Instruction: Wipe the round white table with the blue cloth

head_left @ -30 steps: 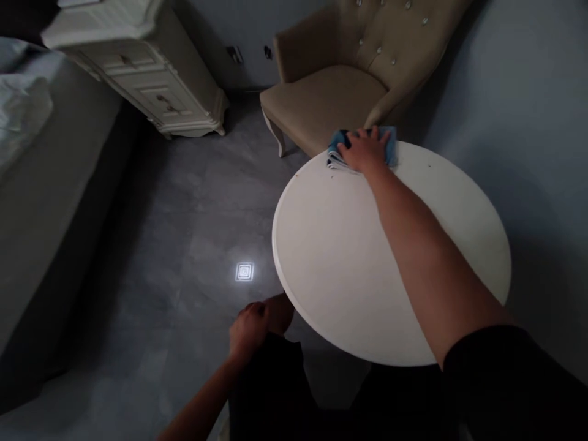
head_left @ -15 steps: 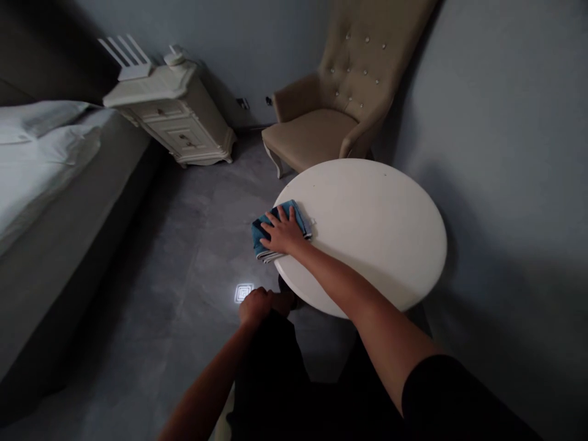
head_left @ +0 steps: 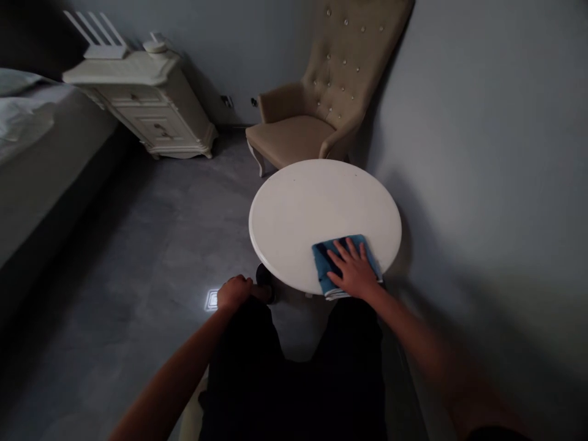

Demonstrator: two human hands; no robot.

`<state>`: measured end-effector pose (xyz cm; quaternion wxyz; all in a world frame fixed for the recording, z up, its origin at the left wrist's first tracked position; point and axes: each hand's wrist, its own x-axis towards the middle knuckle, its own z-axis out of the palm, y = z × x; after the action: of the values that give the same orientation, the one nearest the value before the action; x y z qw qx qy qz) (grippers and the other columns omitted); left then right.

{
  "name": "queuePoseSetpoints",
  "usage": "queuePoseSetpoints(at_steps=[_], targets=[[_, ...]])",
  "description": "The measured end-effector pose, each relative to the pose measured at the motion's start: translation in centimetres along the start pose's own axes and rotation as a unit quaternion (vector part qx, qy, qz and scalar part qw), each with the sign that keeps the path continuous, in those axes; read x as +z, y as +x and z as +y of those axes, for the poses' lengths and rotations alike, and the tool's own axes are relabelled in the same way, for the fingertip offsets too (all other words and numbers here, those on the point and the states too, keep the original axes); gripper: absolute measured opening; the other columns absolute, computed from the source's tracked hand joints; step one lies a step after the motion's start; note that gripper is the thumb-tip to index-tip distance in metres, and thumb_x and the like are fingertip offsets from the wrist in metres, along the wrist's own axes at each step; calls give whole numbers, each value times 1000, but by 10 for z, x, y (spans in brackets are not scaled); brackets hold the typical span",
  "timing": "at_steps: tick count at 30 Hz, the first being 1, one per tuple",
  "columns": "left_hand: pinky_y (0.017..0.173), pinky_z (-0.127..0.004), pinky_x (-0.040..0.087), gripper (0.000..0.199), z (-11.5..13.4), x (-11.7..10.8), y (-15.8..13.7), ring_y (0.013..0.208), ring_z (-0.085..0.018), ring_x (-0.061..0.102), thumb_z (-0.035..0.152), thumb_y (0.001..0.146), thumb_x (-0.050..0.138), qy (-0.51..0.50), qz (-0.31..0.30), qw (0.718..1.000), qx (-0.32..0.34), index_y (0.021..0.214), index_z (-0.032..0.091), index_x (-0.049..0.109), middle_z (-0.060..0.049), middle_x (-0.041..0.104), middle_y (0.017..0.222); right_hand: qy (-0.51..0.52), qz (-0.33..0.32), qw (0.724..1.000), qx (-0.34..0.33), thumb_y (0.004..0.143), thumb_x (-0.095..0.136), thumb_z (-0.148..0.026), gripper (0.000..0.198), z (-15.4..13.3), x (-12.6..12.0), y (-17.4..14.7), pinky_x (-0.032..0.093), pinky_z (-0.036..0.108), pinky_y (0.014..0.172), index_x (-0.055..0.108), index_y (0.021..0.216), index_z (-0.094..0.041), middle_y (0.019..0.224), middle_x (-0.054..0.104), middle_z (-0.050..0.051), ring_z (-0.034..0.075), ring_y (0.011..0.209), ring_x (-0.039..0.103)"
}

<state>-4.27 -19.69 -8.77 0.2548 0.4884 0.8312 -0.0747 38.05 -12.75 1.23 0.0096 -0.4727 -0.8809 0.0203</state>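
My right hand (head_left: 354, 269) lies flat with fingers spread on a folded blue towel (head_left: 324, 260) with dark patches and a pale edge. Hand and towel press on the near right part of a round white table (head_left: 294, 214), and the towel's near edge hangs slightly over the rim. Down to the left, my left hand (head_left: 235, 291) rests on my knee, fingers curled in and holding nothing that I can see.
Behind the table stands a tan tufted armchair (head_left: 294, 135). A white nightstand (head_left: 160, 122) carries a router (head_left: 105, 52) and a small white device (head_left: 155, 46). At the left is a bed (head_left: 55, 141); a grey wall (head_left: 482, 153) rises close on the right. A lit square (head_left: 212, 299) shows on the floor.
My right hand has slid the towel across the table from its left edge to the near right edge. My left hand stays on the knee. The view has turned somewhat to the right.
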Motion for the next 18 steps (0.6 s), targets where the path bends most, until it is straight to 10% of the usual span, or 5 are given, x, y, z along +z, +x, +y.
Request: queuePoseSetpoints(at_steps=[10, 18], targets=[[99, -47, 59, 53, -10, -7, 15, 124, -42, 77, 48, 109, 42, -31, -15, 999, -11, 119, 16, 83, -24, 81, 134, -67, -6, 948, 312, 116, 23, -66, 80, 152, -20, 46, 23, 85, 133, 34, 182, -23, 191, 19, 14, 51, 173, 17], [99, -46, 58, 53, -12, -12, 15, 125, -41, 77, 46, 111, 41, -41, -15, 999, -18, 121, 14, 82, -26, 81, 133, -43, 6, 943, 329, 116, 18, -69, 83, 106, -27, 176, 14, 89, 132, 31, 183, -23, 190, 19, 17, 55, 172, 16]])
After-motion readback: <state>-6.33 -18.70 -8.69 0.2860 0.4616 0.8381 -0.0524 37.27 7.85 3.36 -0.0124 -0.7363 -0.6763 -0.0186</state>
